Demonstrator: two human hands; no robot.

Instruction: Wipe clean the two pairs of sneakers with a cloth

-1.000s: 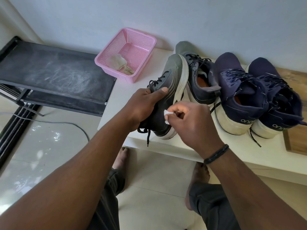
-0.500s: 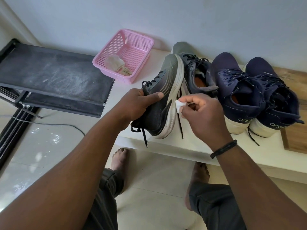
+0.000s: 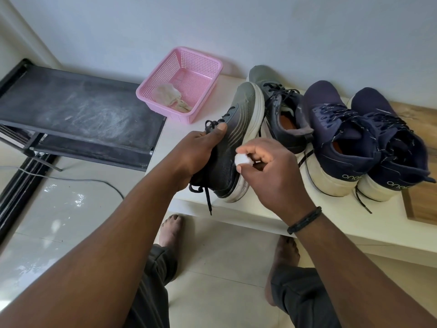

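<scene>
I count four sneakers on the white bench (image 3: 331, 216): two grey, two navy. My left hand (image 3: 198, 152) grips one grey sneaker (image 3: 236, 138) from its laced side, thumb laid across the upper, tipping it so the white sole faces right; its heel rests near the bench's front edge. My right hand (image 3: 272, 171) pinches one small wad of white cloth (image 3: 241, 159) between thumb and fingertips and holds it against that shoe's dark side panel, just above the sole. The wad is mostly hidden by my fingers, so I can't say how it is folded. The second grey sneaker (image 3: 281, 110) stands just behind, touching the tipped one. The two navy sneakers (image 3: 340, 138) stand side by side to its right, heels toward me. One pink basket (image 3: 182, 84) sits at the bench's back left corner with what looks like one crumpled rag (image 3: 169, 98) inside. One black rack (image 3: 78, 114) stands left of the bench. One dark band (image 3: 305, 220) circles my right wrist.
</scene>
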